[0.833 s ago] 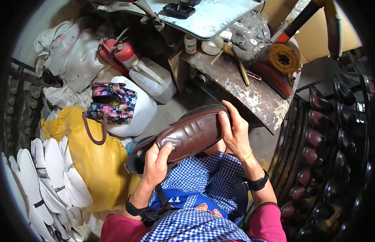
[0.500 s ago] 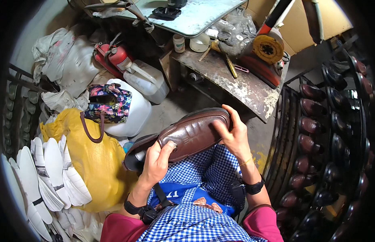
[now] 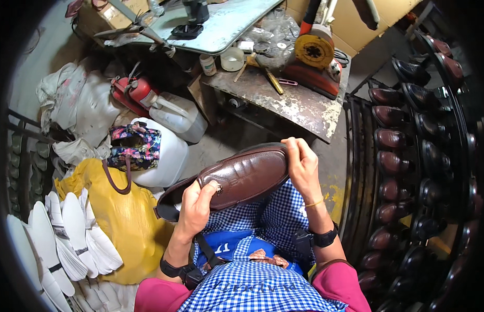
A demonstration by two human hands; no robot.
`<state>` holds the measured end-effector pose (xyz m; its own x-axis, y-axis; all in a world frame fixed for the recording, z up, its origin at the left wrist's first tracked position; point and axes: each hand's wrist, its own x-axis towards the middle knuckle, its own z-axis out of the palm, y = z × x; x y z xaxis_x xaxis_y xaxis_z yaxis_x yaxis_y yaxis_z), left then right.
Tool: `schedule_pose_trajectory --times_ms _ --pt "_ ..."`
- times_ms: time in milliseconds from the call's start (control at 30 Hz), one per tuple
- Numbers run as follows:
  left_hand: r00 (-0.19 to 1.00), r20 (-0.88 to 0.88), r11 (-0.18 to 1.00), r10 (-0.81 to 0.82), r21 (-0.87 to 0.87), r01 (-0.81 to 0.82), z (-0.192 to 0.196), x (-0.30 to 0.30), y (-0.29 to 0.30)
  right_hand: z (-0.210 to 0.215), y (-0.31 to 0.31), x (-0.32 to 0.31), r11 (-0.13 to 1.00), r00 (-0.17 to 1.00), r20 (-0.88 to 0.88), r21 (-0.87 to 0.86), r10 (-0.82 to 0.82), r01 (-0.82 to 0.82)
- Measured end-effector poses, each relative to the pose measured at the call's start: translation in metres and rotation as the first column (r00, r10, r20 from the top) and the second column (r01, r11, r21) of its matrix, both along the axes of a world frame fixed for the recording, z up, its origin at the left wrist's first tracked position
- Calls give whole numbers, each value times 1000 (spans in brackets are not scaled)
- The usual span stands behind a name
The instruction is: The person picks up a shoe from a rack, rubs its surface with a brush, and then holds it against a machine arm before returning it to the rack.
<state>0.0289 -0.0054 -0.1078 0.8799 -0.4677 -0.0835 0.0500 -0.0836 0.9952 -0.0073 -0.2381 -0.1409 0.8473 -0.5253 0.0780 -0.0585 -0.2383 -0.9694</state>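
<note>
Holding a brown leather loafer (image 3: 250,174) over a blue-checked apron (image 3: 247,291), gripped beside its ornament with the left hand (image 3: 195,205) and at the toe with the right hand (image 3: 303,169), apparently mid-inspection, likely needing steady support for any turn

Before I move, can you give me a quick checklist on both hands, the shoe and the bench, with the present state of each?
1. Left hand gripping the brown shoe near its opening: ok, thumb beside the metal ornament.
2. Right hand on the toe end: ok.
3. A hand free for a tool: not ok, both are on the shoe.
4. Shoe apart from the workbench: ok, a gap shows.
5. Sole's condition: cannot tell, the underside faces away.
</note>
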Motion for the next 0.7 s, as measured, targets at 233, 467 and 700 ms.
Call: schedule_pose_trajectory --times_ms 233,467,700 --pt "944 70 900 -323 331 284 23 4 -16 15 -38 -44 842 849 -90 219 521 -493" --pt "547 804 971 -233 162 175 45 7 -84 26 -60 -114 866 981 -12 473 194 -165" --pt "870 434 971 -233 61 230 -49 35 -80 124 -104 -139 909 709 580 347 -400 230"
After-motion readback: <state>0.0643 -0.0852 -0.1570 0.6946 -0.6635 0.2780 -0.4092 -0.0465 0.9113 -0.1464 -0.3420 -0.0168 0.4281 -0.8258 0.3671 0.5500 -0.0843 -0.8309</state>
